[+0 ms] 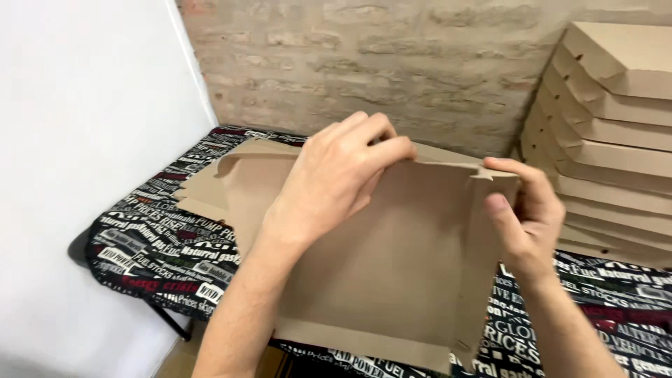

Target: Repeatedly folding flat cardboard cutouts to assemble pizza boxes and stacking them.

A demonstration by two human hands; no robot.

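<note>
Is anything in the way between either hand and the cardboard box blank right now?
Nothing visible. The left hand already grips the top edge of the cardboard box blank, and the right hand pinches its upright right flap. The stack of folded boxes sits apart, further right.

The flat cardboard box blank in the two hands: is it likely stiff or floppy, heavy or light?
The cardboard blank probably bends easily: its side flap folds up under the right hand. It seems light, since the left hand lifts its far edge by the fingertips. Being thin, it may crease.

Head cam, looks down/fwd; close (one view only).
</note>
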